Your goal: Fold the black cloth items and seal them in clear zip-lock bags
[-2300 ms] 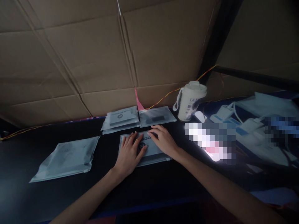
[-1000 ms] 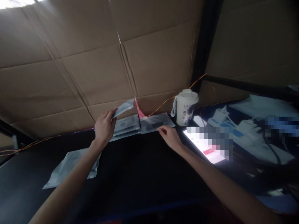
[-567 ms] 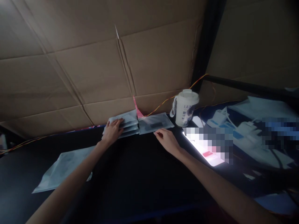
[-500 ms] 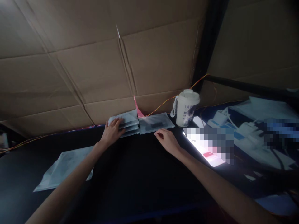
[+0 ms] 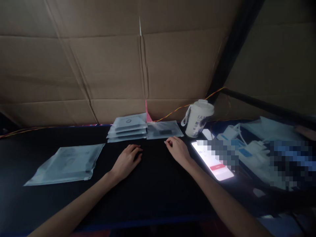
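Observation:
My left hand (image 5: 127, 161) rests on the black tabletop with its fingers loosely bent and a little apart, holding nothing. Just beyond it lies a stack of several frosted zip bags (image 5: 128, 126), apart from the fingers. My right hand (image 5: 178, 149) lies on the table with its fingers curled in, and nothing shows in them. Its knuckles are close to the front edge of a single frosted zip bag (image 5: 164, 129) with a dark item inside, beside the stack. Over on the left, more frosted zip bags (image 5: 69, 161) lie flat, one apparently on another.
A white lidded cup (image 5: 199, 118) with a strap stands at the back right. In front of it lies a lit phone (image 5: 222, 171). White plugs and cables (image 5: 256, 148) clutter the right side. A cardboard wall (image 5: 111, 65) closes the back, with a yellow-red wire (image 5: 172, 110) along it.
My left hand has come off the bag stack and back toward me onto the table. My right hand stays nearly in place. The view has shifted slightly.

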Available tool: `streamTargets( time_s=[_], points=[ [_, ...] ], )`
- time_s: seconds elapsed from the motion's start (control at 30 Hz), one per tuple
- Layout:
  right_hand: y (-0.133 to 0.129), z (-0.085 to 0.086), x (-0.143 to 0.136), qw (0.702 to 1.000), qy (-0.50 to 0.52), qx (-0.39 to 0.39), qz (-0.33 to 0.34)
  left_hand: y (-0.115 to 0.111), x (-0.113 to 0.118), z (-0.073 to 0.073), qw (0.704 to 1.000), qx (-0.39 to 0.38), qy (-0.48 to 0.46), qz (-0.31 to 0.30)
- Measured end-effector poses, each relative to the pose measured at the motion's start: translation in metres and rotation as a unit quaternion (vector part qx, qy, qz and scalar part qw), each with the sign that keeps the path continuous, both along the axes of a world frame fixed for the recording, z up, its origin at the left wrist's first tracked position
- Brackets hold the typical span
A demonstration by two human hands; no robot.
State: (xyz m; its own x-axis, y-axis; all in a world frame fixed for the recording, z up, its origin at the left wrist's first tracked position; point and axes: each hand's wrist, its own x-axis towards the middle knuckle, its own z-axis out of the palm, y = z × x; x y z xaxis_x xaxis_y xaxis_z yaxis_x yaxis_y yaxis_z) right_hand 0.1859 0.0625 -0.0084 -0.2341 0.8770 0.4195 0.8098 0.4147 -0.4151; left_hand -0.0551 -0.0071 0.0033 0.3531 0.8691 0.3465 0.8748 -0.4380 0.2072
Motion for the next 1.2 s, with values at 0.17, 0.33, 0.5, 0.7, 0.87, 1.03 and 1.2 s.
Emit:
streamTargets(
  time_s=[0.17, 0.33, 0.5, 0.7, 0.87, 1.03, 1.2],
  points=[
    [0.0, -0.001, -0.001, 1.0, -0.014, 0.009, 0.005, -0.001, -0.001, 0.0, 1.0, -0.009, -0.028, 0.005],
    [0.005, -0.002, 0.005, 1.0, -0.002, 0.015, -0.006, -0.004, -0.002, 0.0, 0.999, -0.019, -0.04, 0.007],
    [0.013, -0.002, 0.015, 0.999, 0.015, 0.023, -0.019, -0.003, -0.005, -0.002, 0.998, -0.037, -0.048, -0.001],
    [0.022, -0.002, 0.024, 0.999, 0.039, 0.026, -0.026, -0.006, -0.017, 0.015, 0.998, -0.011, -0.059, 0.009],
    [0.018, 0.003, 0.021, 0.999, 0.046, 0.026, -0.008, -0.03, -0.069, 0.034, 0.987, 0.075, -0.003, 0.145],
    [0.012, 0.008, 0.017, 0.999, 0.047, 0.019, -0.002, -0.076, -0.143, 0.023, 0.956, 0.102, 0.083, 0.264],
    [0.008, 0.01, 0.015, 0.999, 0.043, 0.008, -0.001, -0.105, -0.154, 0.003, 0.974, 0.106, 0.13, 0.154]
  ],
)
